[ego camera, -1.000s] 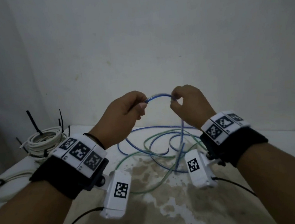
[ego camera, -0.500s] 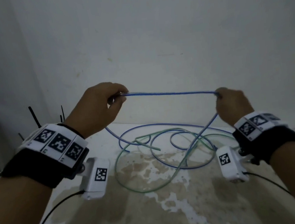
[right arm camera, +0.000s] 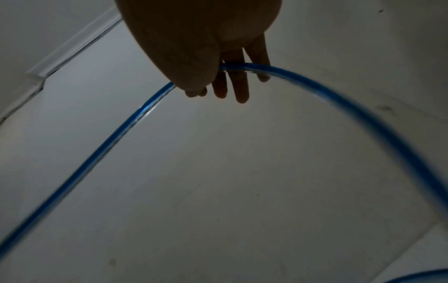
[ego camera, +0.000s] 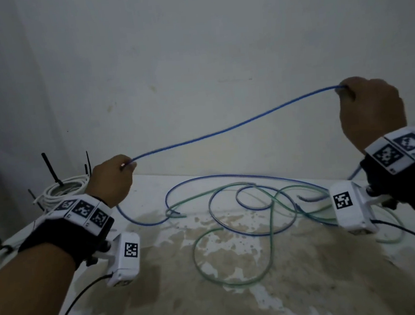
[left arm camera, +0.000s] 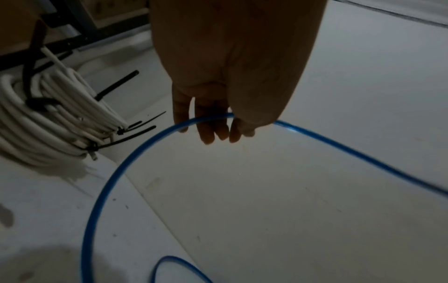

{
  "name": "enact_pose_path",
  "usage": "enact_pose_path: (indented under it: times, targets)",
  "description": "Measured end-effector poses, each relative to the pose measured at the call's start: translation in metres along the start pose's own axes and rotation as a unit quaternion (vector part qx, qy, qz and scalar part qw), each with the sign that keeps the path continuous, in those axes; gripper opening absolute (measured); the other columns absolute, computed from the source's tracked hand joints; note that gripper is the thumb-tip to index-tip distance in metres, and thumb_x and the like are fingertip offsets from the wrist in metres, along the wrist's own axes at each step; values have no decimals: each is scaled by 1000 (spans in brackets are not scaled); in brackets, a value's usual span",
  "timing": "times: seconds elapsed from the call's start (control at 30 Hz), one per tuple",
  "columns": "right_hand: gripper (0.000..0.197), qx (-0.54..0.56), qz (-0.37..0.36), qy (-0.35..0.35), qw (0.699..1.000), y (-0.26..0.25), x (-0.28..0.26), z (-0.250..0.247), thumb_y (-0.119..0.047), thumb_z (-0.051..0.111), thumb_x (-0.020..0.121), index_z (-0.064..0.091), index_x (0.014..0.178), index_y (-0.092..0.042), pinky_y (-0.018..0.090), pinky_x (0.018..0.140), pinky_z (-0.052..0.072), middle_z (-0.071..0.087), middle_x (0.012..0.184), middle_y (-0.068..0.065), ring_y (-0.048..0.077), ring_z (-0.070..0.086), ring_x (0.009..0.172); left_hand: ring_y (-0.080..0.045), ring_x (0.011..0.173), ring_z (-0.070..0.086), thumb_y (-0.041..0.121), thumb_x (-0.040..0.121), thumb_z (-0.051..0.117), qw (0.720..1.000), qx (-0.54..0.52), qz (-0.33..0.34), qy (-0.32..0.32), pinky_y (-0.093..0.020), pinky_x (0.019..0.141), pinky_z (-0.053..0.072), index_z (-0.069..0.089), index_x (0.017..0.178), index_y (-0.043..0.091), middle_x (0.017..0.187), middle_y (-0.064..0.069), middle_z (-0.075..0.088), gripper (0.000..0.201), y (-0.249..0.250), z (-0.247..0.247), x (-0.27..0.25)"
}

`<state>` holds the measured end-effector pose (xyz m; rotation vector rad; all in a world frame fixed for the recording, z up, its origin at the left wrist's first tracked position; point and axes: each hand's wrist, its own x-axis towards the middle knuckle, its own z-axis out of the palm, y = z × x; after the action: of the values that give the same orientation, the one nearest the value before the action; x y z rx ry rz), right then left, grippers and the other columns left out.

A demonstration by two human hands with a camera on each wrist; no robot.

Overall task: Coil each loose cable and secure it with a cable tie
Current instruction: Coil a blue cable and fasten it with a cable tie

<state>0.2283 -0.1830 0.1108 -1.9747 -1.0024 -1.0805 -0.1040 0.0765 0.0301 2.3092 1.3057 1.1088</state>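
Stretching between both hands, the blue cable [ego camera: 236, 124] runs in a rising line above the tabletop [ego camera: 313, 286]. The left hand [ego camera: 112, 182] pinches it low near the white coil [ego camera: 61, 192], which lies bound with black cable ties [left arm camera: 126, 138]. The right hand [ego camera: 370, 110] grips it higher, fingers [right arm camera: 240, 86] curled round it. The cable's slack lies in loose loops on the stained tabletop, tangled with a green cable [ego camera: 270, 229].
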Motion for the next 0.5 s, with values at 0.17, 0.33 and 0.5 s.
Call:
enact_pose_path:
  times: [0.17,0.33,0.5]
  targets:
    - [47,47,22,-58,997,-7,-13,-3,-29,35,93,59,93,12,41,63,38,59,84,38,46,56,75,-32,71,56,36,99,44,990,-104,-90,11,-38,73,48,59,84,3,72,-14,55,39,8,-10,3]
    - [29,105,111,-177,972,-20,-29,-1,0,38,94,53,117,10,40,76,39,57,106,35,47,55,97,-15,51,43,13,99,43,912,-387,-132,-19,-20,45,43,56,77,11,67,-6,45,25,54,-20,-5]
    - [33,179,168,-211,946,-30,-55,-6,-17,36,100,45,132,-14,40,63,51,59,87,21,33,56,65,-6,40,28,23,102,37,820,-559,-96,-76,-18,38,28,53,92,18,54,7,37,20,97,-33,-26]
